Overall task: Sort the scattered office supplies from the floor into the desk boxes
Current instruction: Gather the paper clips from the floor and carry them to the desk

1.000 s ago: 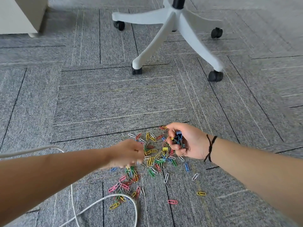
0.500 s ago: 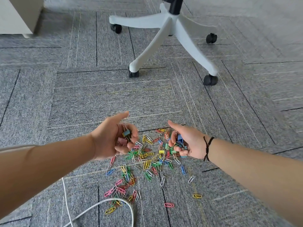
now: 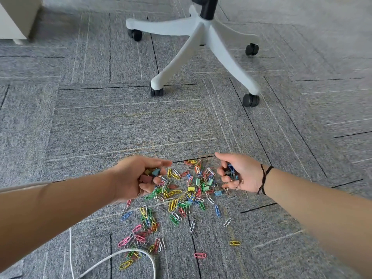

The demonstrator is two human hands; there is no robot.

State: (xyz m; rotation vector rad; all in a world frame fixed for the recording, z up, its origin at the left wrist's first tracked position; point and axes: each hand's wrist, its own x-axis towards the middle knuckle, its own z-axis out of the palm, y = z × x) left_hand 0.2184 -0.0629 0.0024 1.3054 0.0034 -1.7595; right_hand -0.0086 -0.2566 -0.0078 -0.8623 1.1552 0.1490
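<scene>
A pile of coloured paper clips (image 3: 177,200) mixed with small binder clips lies scattered on the grey carpet. My left hand (image 3: 134,178) hovers over the pile's left side, its fingers curled round several binder clips (image 3: 150,176), pink and teal among them. My right hand (image 3: 239,174) is at the pile's right edge, palm turned inward, gripping several binder clips (image 3: 231,170), blue ones showing. A black cord is tied round my right wrist. No desk boxes are in view.
A white office chair base (image 3: 199,43) on black castors stands just beyond the pile. A white cable (image 3: 112,260) loops across the carpet near the lower left. A white cabinet corner (image 3: 14,19) is at the top left.
My left hand rose from the pile with binder clips in its fingers. Both hands lifted slightly and moved apart. The view tilted up and shifted right.
</scene>
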